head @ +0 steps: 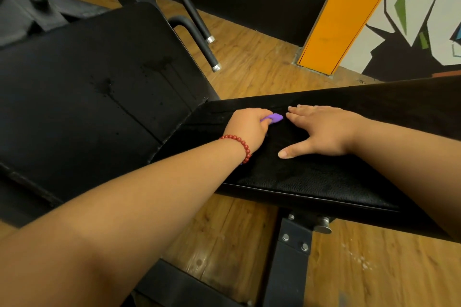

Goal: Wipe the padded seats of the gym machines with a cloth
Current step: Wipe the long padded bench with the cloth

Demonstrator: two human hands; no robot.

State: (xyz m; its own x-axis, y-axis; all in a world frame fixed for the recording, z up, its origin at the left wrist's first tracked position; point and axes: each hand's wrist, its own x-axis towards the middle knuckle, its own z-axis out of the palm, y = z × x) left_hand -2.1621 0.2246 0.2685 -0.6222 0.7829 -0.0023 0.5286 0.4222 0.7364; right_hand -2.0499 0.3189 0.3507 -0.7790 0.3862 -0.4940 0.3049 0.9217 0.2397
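A black padded seat (374, 97) runs from the middle to the right. My right hand (324, 129) lies flat on it with fingers spread, pressing a dark fuzzy patch (287, 169) that looks like a black cloth; its edges are hard to tell from the pad. My left hand (247, 127), with a red bead bracelet at the wrist, grips a small purple object (274, 118) just left of the right fingertips; most of that object is hidden under the hand. The tilted black back pad (99, 77) on the left carries wet drip marks.
Two black bars with silver end caps (212, 57) slant down behind the back pad. The bolted black frame post (291, 257) stands under the seat on the wooden floor (249, 57). An orange pillar (344, 12) and a painted wall are at the back right.
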